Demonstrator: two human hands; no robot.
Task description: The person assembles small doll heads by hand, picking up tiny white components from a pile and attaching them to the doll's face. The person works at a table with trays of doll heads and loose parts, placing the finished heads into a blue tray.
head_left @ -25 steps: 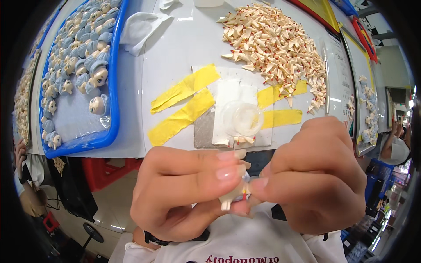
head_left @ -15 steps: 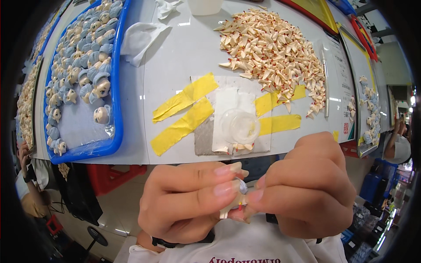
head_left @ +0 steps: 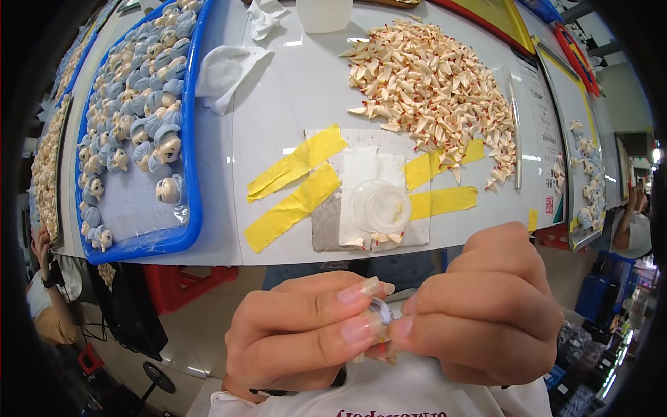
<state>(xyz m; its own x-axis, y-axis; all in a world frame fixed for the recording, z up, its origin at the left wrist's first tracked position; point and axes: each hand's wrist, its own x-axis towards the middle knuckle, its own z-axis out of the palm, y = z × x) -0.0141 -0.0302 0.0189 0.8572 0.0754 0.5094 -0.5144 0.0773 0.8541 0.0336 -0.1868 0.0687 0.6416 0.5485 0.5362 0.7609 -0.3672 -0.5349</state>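
Both hands meet in front of my chest, just off the near table edge. My left hand point(head_left: 306, 330) is closed, its fingertips pinched round a small blue-grey doll part point(head_left: 381, 311). Most of that part hides behind the fingers; its colour matches the hair on the doll heads point(head_left: 167, 147) in the tray. My right hand point(head_left: 486, 309) is closed too, thumb and index fingertip pressed against the same part from the right. Beyond the hands, a clear round plastic cup point(head_left: 382, 206) rests on a taped-down board point(head_left: 325, 226), with several cream, red-tipped pieces point(head_left: 389, 238) at its near edge.
A blue tray point(head_left: 191, 229) of doll heads stands at left. Cream red-tipped pieces point(head_left: 431, 83) lie heaped at back right. Yellow tape point(head_left: 292, 212) flanks the board. White cloths point(head_left: 226, 73) and a white container point(head_left: 324, 15) lie farther back. Other people work at both sides.
The view has shifted slightly. My fingers have turned and closed in round the doll part; a cream piece with a red tip, showing below it before, is now mostly covered.
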